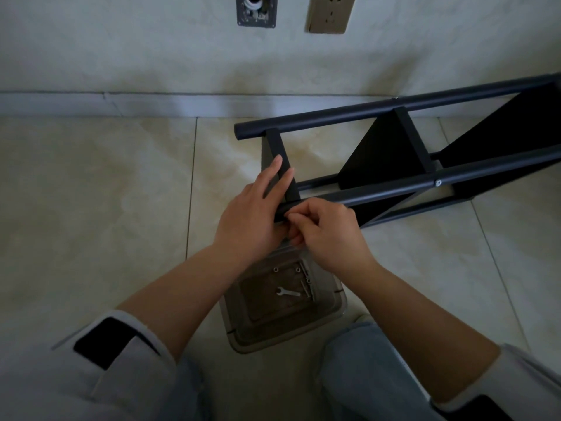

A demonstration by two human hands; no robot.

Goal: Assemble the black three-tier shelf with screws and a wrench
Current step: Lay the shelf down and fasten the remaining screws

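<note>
The right hand (pixel 329 235) has its fingers curled in a tight pinch at the near end of the shelf's (pixel 394 165) front tube (pixel 394 191); whatever small part the fingertips hold there is hidden, so it cannot be told. The left hand (pixel 255 214) lies flat and relaxed just beside it, touching it at the tube end, with straight fingers pressed along the near black tier board (pixel 280 147) and the thumb against the tube.

The black shelf lies on its side on the tiled floor (pixel 106 208), stretching from the hands away to the far right, its far tube (pixel 334 117) close to the skirting of the wall (pixel 151 56). A second tier board (pixel 391 147) stands between the tubes to the right of the hands, and a screw head (pixel 437 183) shows on the front tube further right.

Near the person, directly below the hands, a clear plastic tray (pixel 243 335) sits on the floor. In it lie a small wrench (pixel 288 292), untouched, with several screws (pixel 306 284) and nuts (pixel 275 269) beside it.

On the far wall are a socket (pixel 329 13) and an open box (pixel 256 10).
</note>
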